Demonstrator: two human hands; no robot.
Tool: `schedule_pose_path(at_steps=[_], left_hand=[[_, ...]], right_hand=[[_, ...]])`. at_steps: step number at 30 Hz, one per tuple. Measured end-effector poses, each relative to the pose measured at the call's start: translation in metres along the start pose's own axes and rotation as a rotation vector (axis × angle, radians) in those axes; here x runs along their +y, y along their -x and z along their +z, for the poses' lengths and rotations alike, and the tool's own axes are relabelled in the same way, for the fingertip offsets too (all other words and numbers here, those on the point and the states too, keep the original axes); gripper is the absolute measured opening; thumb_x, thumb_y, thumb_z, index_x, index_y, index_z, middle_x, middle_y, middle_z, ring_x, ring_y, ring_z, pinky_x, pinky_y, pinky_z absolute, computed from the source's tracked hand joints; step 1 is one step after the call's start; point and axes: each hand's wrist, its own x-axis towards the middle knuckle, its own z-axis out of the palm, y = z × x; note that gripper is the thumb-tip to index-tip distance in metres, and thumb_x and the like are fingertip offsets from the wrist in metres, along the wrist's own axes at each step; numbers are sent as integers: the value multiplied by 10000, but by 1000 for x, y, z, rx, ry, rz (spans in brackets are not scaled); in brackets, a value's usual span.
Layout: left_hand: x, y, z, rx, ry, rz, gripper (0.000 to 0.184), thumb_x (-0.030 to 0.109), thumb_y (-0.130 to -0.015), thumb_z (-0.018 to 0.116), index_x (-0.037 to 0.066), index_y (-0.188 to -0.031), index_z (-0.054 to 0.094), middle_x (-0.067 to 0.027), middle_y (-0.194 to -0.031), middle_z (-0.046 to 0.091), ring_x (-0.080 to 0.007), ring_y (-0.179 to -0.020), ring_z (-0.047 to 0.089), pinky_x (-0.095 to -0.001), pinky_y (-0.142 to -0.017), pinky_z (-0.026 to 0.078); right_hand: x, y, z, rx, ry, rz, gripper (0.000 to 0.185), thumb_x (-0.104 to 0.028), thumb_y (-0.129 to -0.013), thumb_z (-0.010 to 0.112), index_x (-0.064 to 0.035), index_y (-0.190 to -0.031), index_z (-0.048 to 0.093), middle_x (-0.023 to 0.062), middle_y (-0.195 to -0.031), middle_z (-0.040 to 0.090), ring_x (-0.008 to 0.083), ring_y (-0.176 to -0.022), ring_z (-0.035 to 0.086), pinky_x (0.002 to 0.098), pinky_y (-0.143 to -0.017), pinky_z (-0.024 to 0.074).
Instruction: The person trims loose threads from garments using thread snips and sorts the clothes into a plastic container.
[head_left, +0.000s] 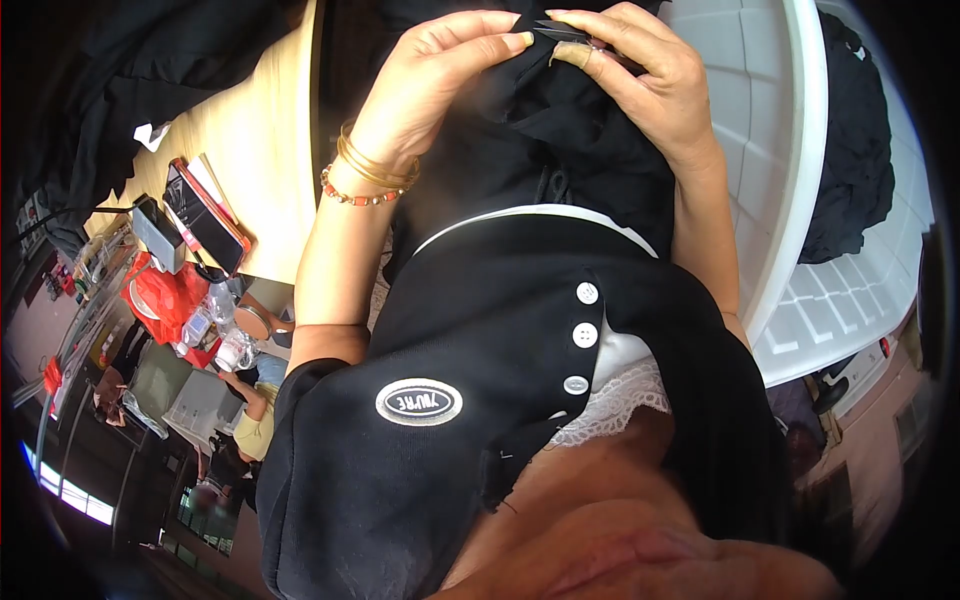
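My left hand (445, 65), with gold bangles and a beaded bracelet at the wrist, is at the top centre. Its thumb and index finger are pinched together beside black cloth (545, 115); what lies between them is too small to tell. Facing it, my right hand (640, 70) has its fingers closed around a small dark pointed tool (562, 31), which looks like thread snips. The tool's tips point towards my left fingertips. A yellowish covering wraps my right thumb. Black cloth hangs below and between both hands, over my lap.
On the left, a pale wooden table (270, 130) bears a red-edged phone (208, 215), a grey box-shaped item (157, 234) and dark cloth. A red bag (165, 300) lies beyond. White plastic tubs (800, 150) stand at right, one holding black cloth (845, 150). Another person's arm shows lower left.
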Motion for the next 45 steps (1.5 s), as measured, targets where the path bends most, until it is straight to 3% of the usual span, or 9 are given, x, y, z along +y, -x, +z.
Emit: schedule_pose_path(at_steps=[3,7,11,13,19,25,28,34,45], left_hand=[[6,1,2,-17,-82,8,224,82,-969,670,20,-1176,727,-45,-1071,755,-112,-983,695,-247,-925,510],[18,2,4,1,-378,88,220,84,-955,682,23,-1161,733,-17,-1017,746,-78,-863,656,-220,-822,488],[36,-6,25,310,-1130,405,234,103,-957,674,24,-1170,732,-14,-1036,745,-78,-868,658,-213,-816,488],[46,-9,33,138,-1049,479,221,94,-956,674,-4,-1147,726,-59,-986,717,-105,-835,645,-223,-751,492],[36,-30,29,-66,-950,396,209,104,-955,656,-35,-1096,724,-163,-989,700,-269,-893,678,-331,-822,520],[36,-39,20,-191,-866,367,268,163,-986,635,-16,-1170,713,-160,-977,706,-253,-930,681,-320,-851,517],[37,-40,19,-237,-815,295,294,153,-990,645,-18,-1224,691,-131,-1026,724,-198,-955,671,-298,-880,515],[5,-57,16,-144,-348,121,328,101,-998,648,-50,-1289,644,-60,-1188,706,-102,-1028,618,-234,-923,498],[9,-58,8,-65,9,-57,272,66,-984,608,-42,-1225,674,-92,-1121,735,-148,-997,686,-236,-914,524]], right_hand=[[3,1,-1,-33,78,-46,243,-32,-836,786,18,-1069,744,114,-933,690,193,-727,630,295,-661,501],[5,10,7,-66,60,77,263,-53,-847,768,-55,-1110,763,43,-802,627,135,-685,563,268,-617,448],[9,14,15,-26,125,50,228,-73,-848,753,-70,-1075,766,44,-800,625,164,-674,572,293,-623,466],[10,15,15,-18,193,83,181,-234,-863,758,-145,-1018,782,3,-816,665,192,-729,660,311,-648,534],[14,20,14,2,277,-2,174,-246,-856,762,-135,-989,773,2,-835,674,203,-757,671,314,-663,540],[17,23,-2,-80,237,110,204,-209,-868,758,-109,-1046,767,15,-898,699,201,-787,685,296,-691,543],[26,27,-11,-22,49,151,233,-64,-888,755,-15,-1115,744,74,-1053,704,131,-840,655,253,-721,518],[29,20,-15,109,49,191,245,-12,-872,754,8,-1116,738,110,-1130,691,144,-878,651,244,-785,516],[39,6,2,168,-6,181,288,3,-850,772,21,-1133,720,87,-1111,662,100,-763,583,221,-701,478]])
